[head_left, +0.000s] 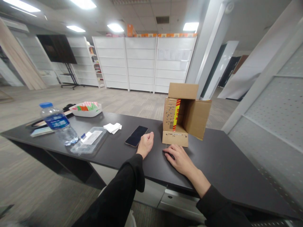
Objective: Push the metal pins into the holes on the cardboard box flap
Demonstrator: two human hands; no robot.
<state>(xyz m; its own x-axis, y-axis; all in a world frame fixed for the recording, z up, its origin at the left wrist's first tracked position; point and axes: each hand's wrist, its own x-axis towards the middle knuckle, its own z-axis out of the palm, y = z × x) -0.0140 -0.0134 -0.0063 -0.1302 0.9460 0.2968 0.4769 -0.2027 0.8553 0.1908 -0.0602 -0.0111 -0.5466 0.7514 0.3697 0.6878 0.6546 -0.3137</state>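
Observation:
My left hand (145,144) rests on the dark desk (220,164) as a loose fist, beside the lower right corner of a black phone (136,136). Whatever its curled fingers may hold is hidden. My right hand (178,157) lies over a small dark object (169,154) on the desk, with thumb and fingers around it; most of that object is covered. Just beyond the right hand, an open cardboard box (170,115) stands with its opening toward me and its flaps spread. Yellow and red tape runs down its inner left side.
At the left are a water bottle (58,123), a clear plastic case (91,140), folded white tissue (113,127), a white basket (87,110) and a book (42,131). A perforated panel (279,104) borders the right side.

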